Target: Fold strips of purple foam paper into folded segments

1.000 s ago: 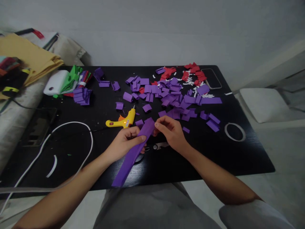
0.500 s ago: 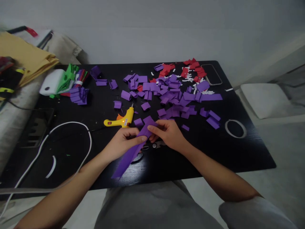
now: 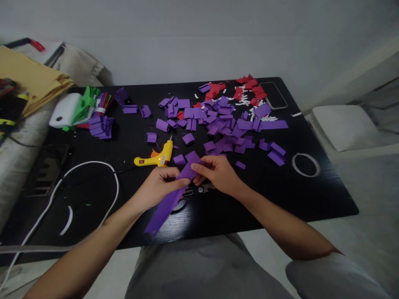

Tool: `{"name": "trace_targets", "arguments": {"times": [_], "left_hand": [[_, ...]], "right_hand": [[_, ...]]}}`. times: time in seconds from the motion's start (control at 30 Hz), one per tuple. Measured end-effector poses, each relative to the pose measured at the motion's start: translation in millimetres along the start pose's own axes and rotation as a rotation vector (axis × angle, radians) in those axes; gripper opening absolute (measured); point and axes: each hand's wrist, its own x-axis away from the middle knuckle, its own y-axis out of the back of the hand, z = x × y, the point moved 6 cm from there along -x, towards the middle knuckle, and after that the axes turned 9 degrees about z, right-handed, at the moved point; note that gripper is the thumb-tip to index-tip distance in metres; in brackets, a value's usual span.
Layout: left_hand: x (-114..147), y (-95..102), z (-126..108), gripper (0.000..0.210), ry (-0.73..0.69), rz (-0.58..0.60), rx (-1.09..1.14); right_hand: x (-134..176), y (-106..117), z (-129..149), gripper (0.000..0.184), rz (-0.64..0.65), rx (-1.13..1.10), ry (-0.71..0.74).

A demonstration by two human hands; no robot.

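A long purple paper strip (image 3: 166, 207) runs slantwise between my two hands above the black table. My left hand (image 3: 163, 182) pinches it around the middle, thumb on top. Near the strip's upper end my right hand (image 3: 215, 172) is closed on it, thumb pressed flat against the paper. Beneath the strip lie scissors (image 3: 201, 189), their handles partly covered by the paper and my fingers. A yellow glue gun (image 3: 156, 159), its switch lit, rests just beyond my left hand. Cut and folded purple paper pieces (image 3: 224, 122) are heaped past my right hand.
Red paper pieces (image 3: 249, 87) and white scraps lie at the back right, near a phone-case-like frame (image 3: 274, 95). A tape ring (image 3: 305, 165) sits at right. Green strips (image 3: 85, 104) and a white box (image 3: 65, 110) stand back left. A white cable (image 3: 116, 178) loops beside my left forearm.
The whole view has shifted slightly. Both hands keep their hold on the purple strip, with hardly any movement.
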Motion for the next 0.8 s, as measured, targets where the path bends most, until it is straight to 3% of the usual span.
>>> {"name": "trace_targets", "arguments": {"times": [0.3,0.8], "left_hand": [[2.1,0.1,6.2,0.031,0.085,0.024,0.135],[0.0,2.7,4.2,0.029,0.074,0.012,0.083]], "right_hand": [[-0.5,6.0,3.0,0.04,-0.07,0.016,0.049],[-0.3,6.6,3.0,0.042,-0.059,0.023,0.015]]}}
